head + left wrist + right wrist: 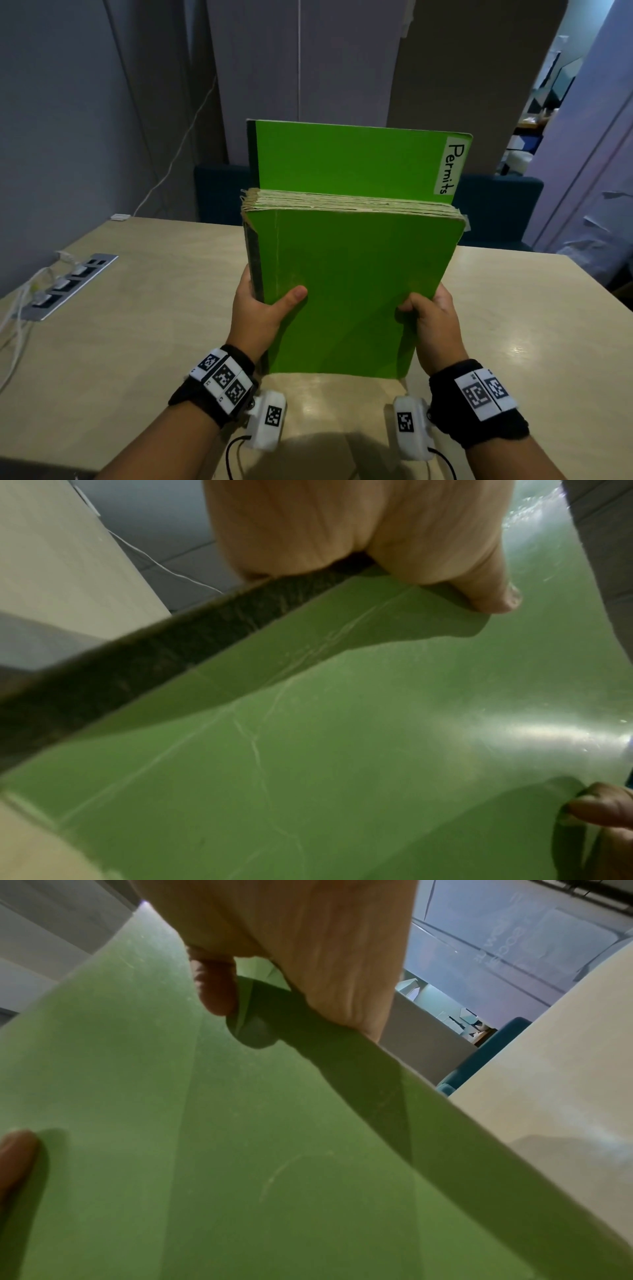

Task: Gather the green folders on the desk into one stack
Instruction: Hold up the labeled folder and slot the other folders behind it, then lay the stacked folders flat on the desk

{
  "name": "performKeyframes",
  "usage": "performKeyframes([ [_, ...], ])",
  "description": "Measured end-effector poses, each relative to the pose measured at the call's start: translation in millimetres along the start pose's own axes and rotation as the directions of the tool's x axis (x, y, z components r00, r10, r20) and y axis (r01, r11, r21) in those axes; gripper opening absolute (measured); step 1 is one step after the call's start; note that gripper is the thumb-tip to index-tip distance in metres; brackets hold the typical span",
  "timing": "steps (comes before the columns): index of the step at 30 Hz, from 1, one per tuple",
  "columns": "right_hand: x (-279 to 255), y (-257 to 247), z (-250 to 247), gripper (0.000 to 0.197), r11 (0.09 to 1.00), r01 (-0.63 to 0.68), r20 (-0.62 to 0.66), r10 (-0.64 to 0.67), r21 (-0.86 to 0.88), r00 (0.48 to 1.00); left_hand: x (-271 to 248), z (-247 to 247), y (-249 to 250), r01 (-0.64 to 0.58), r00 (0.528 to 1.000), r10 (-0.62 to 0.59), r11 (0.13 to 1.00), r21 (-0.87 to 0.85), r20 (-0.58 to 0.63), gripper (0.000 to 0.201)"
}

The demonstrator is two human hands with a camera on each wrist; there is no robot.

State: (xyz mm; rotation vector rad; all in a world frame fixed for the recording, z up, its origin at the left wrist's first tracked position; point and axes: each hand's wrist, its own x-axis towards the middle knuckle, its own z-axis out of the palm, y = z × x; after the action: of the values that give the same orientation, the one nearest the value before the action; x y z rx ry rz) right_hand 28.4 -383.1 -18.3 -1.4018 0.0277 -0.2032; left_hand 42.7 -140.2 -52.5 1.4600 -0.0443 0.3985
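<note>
While the green folders point(346, 294) stand upright as one bundle, long axis vertical, bottom edge at or just above the desk point(144, 308) near its front edge, the left hand point(260, 315) clamps the spine side and the right hand point(433, 320) the open side, thumbs on the front cover. Head view alone shows the taller rear folder labelled "Permits" point(451, 168); wrist views show only cover and thumbs.

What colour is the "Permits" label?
White with black handwriting, on the rear green folder; head view shows it best.
</note>
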Motion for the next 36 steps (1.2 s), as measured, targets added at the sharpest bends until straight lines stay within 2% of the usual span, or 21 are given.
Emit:
performKeyframes([
  [5,-9.4,11.8,-3.0,0.041,0.986,-0.070,-0.016,0.068,-0.149,0.998,-3.2,-6.2,-3.5,0.060,0.996,-0.060,0.998,0.002,0.059,0.097],
  [8,-14.1,23.5,-19.4,0.052,0.956,-0.045,0.118,0.083,-0.291,0.990,-10.0,-14.2,-11.3,0.136,0.978,-0.142,0.989,0.052,0.151,0.086],
  [10,-16.2,25.8,-31.2,0.046,0.903,0.018,0.219,0.085,-0.429,0.972,-11.6,-21.5,-14.8,0.173,0.956,-0.195,0.978,0.119,0.218,0.082],
  [13,-11.9,24.1,-39.9,0.032,0.792,0.081,0.263,0.102,-0.605,0.959,-4.8,-29.2,-17.7,0.170,0.936,-0.226,0.961,0.218,0.269,0.086],
  [20,-6.7,9.4,-35.6,0.040,0.628,0.177,0.301,0.095,-0.757,0.949,-0.9,-44.0,-14.0,0.132,0.935,-0.218,0.946,0.298,0.280,0.093],
  [24,1.9,3.2,-23.0,0.025,0.647,0.145,0.313,0.152,-0.749,0.937,11.4,-62.6,4.7,0.103,0.911,-0.263,0.892,0.439,0.319,0.087],
  [26,1.0,4.8,-13.1,0.018,0.648,0.086,0.294,0.220,-0.757,0.930,17.3,-74.2,8.2,0.076,0.890,-0.308,0.826,0.559,0.334,0.087],
  [28,-1.9,9.4,-5.7,0.016,0.638,0.018,0.272,0.302,-0.770,0.914,20.3,-83.4,5.7,0.047,0.868,-0.372,0.721,0.691,0.330,0.095],
  [31,-4.4,19.6,-3.3,0.027,0.579,-0.080,0.225,0.436,-0.812,0.872,18.5,-91.3,-4.1,0.056,0.789,-0.525,0.579,0.813,0.319,0.103],
  [33,-3.7,25.8,-6.4,0.035,0.411,-0.026,0.200,0.498,-0.911,0.844,17.6,-91.5,-7.0,0.037,0.753,-0.594,0.469,0.882,0.284,0.101],
  [35,-1.5,30.4,-8.4,0.042,0.198,0.120,0.207,0.518,-0.973,0.830,21.7,-87.2,-1.3,-0.061,0.765,-0.593,0.320,0.945,0.250,0.100],
  [36,-0.6,31.9,-7.9,0.046,0.123,0.181,0.219,0.515,-0.976,0.829,24.1,-84.0,4.1,-0.108,0.761,-0.600,0.257,0.960,0.246,0.098],
])
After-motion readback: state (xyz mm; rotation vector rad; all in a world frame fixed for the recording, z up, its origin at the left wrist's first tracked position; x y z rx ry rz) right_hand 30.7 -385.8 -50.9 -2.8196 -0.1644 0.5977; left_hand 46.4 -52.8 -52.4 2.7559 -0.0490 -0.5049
